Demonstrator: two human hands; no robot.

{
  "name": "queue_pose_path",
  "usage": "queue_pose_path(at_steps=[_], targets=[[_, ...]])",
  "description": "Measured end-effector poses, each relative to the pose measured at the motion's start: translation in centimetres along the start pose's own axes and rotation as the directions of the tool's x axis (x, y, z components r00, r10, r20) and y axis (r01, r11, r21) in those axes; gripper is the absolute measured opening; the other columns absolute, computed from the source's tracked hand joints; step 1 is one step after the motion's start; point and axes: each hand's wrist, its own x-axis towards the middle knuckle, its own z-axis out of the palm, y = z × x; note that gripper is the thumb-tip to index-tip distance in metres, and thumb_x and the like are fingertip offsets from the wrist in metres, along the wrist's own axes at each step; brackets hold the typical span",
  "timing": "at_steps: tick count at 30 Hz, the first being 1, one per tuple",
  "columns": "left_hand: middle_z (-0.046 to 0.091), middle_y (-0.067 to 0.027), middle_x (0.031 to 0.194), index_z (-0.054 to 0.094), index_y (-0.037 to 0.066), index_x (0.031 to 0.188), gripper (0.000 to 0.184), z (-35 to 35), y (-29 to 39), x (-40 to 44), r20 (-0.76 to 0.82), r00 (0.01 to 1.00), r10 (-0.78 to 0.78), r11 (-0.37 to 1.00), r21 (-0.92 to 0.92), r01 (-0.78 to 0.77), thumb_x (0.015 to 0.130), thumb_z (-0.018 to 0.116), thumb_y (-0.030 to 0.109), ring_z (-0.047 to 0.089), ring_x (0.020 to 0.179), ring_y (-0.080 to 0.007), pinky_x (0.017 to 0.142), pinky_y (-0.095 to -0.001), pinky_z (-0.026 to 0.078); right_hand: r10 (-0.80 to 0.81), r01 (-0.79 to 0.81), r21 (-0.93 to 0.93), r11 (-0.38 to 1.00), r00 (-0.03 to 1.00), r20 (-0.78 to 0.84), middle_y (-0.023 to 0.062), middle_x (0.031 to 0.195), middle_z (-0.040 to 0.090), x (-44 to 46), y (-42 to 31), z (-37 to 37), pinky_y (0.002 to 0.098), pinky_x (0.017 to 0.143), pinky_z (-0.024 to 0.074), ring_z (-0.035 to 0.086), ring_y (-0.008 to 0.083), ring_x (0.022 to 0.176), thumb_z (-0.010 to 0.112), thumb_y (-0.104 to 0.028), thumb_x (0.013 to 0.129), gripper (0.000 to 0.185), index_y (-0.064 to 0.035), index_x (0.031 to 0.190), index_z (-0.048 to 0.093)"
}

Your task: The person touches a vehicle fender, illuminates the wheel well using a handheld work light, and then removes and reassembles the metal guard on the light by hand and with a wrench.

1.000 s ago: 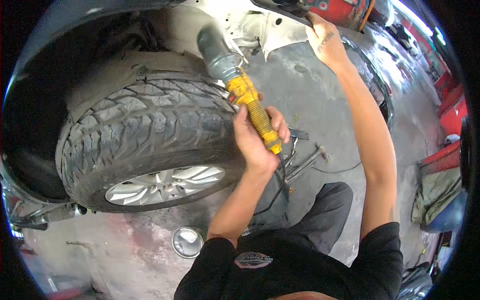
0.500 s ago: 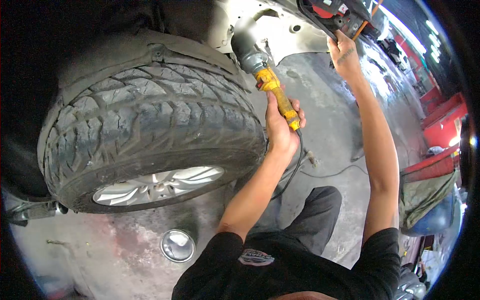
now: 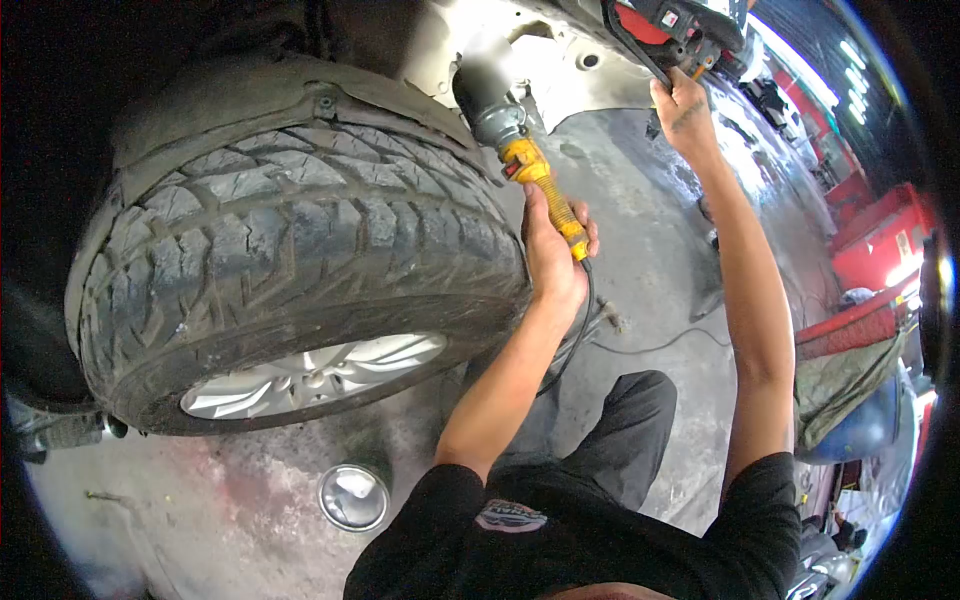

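A yellow corded work lamp (image 3: 545,195) is in my left hand (image 3: 556,240), whose fingers wrap round its ribbed grip. The lamp's dark head points up at the pale metal panel (image 3: 575,95), where a bright glow shows. My right hand (image 3: 683,110) is closed on the lower edge of a dark part (image 3: 640,48) at the top right. The large tyre (image 3: 300,230) with its silver wheel (image 3: 315,378) fills the left side, below a grey wheel-arch liner (image 3: 250,105).
On the floor lies a round shiny dish (image 3: 354,497), below the wheel. A thin cable (image 3: 665,348) runs across the floor. Red containers (image 3: 880,245) and a blue drum (image 3: 855,430) with a greenish cloth (image 3: 845,390) stand at the right.
Compared with a second ago, the lamp and my left hand are further right in view. The tyre appears larger and further left. Both hands keep their holds.
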Motion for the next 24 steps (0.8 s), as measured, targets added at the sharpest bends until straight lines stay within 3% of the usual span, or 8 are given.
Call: queue_pose_path(at_steps=[11,16,19,24], targets=[[0.054,-0.0030,0.080,0.046,0.018,0.144,0.055,-0.1,0.3,-0.5,0.035,0.999,0.029,0.999,0.014,-0.030,0.108,0.039,0.059,0.053,0.061,-0.0151,0.049,-0.0291,0.040,0.014,-0.014,-0.006,1.000,1.000,-0.001,0.0175,0.069,0.062,-0.1,0.0,-0.1,0.0428,0.066,0.0493,0.065,0.0296,0.065,0.057,-0.013,0.099,0.018,0.0027,0.105,0.061],[0.053,-0.0024,0.079,0.045,0.018,0.145,0.056,-0.5,0.4,-0.4,0.050,0.998,0.030,0.999,0.040,-0.032,0.108,0.038,0.060,0.052,0.061,-0.0150,0.049,-0.0290,0.039,-0.100,0.098,-0.040,0.994,0.994,-0.036,0.0211,0.074,0.064,0.0,0.3,-0.1,0.0444,0.070,0.0500,0.067,0.0358,0.071,0.057,-0.011,0.098,0.017,0.0023,0.106,0.061],[0.053,-0.0025,0.079,0.045,0.019,0.144,0.055,-0.7,0.5,-0.4,0.054,0.998,0.026,0.999,0.046,-0.028,0.108,0.038,0.060,0.052,0.061,-0.0149,0.049,-0.0290,0.039,-0.044,0.044,-0.073,0.996,0.999,-0.005,0.0237,0.078,0.065,0.0,0.5,-0.1,0.0455,0.072,0.0501,0.067,0.0406,0.076,0.056,-0.010,0.097,0.016,0.0018,0.107,0.061],[0.053,-0.0027,0.079,0.046,0.019,0.144,0.055,-0.8,0.4,-0.5,0.057,0.998,0.012,0.999,0.042,-0.015,0.108,0.039,0.060,0.052,0.061,-0.0149,0.049,-0.0292,0.039,-0.086,0.085,-0.049,0.995,0.996,-0.005,0.0245,0.085,0.067,0.0,0.7,-0.1,0.0457,0.075,0.0506,0.068,0.0414,0.083,0.056,-0.010,0.098,0.016,0.0008,0.108,0.061]])
